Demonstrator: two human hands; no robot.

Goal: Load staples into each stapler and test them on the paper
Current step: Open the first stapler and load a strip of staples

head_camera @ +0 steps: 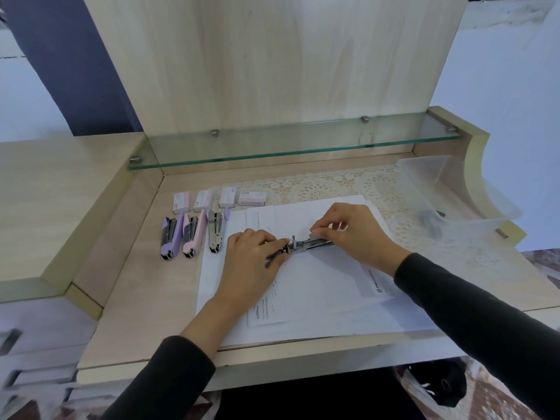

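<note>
An opened stapler (pixel 306 245) lies on the white paper sheets (pixel 318 292), its metal staple channel exposed. My left hand (pixel 251 259) grips its left end against the paper. My right hand (pixel 351 228) pinches something small over the channel's right part; what it is I cannot make out. Three more staplers lie opened at the left: a purple stapler (pixel 169 237), a pink stapler (pixel 191 234) and a grey stapler (pixel 215 233). Behind them stand several small pink staple boxes (pixel 227 197).
A clear plastic bin (pixel 454 189) sits at the right on a lace cloth (pixel 327 183). A glass shelf (pixel 288 147) spans the back of the wooden desk (pixel 136 268). Drawers (pixel 30 344) are at the lower left.
</note>
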